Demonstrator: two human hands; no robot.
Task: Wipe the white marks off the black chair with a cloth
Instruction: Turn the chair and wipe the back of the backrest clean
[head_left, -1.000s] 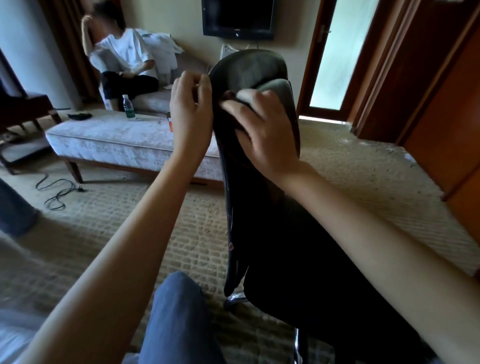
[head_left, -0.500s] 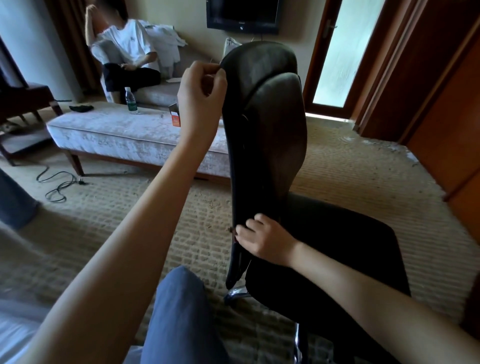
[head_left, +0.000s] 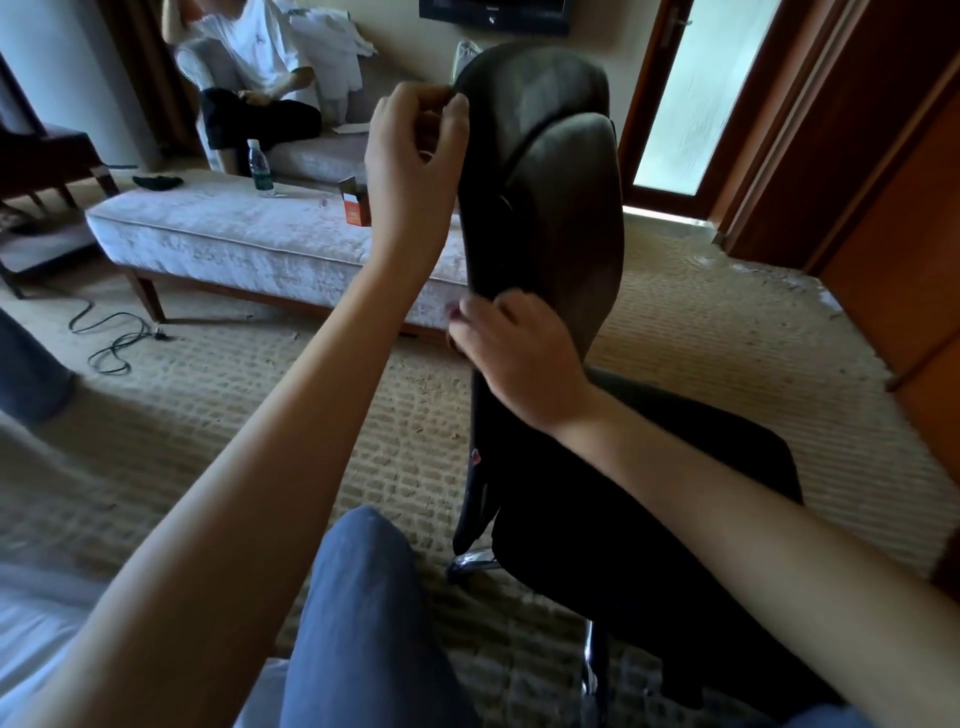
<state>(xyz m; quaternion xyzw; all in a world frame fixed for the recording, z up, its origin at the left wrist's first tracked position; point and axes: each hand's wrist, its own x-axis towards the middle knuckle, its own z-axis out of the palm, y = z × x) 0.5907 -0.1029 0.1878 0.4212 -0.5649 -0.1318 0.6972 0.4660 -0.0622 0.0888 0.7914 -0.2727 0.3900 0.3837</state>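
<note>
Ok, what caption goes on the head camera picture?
Left hand pinches the top edge of the black chair; right hand grips its back lower down.

You have a long pale bench in front of you. On it stand a water bottle and a small orange box with its top open, and a dark thing lies near its left end. A black cord lies curled on the tan carpet near the bench. Behind the bench a person in a white shirt sits on a sofa. A TV hangs on the wall, and a glass door glows to your right.
</note>
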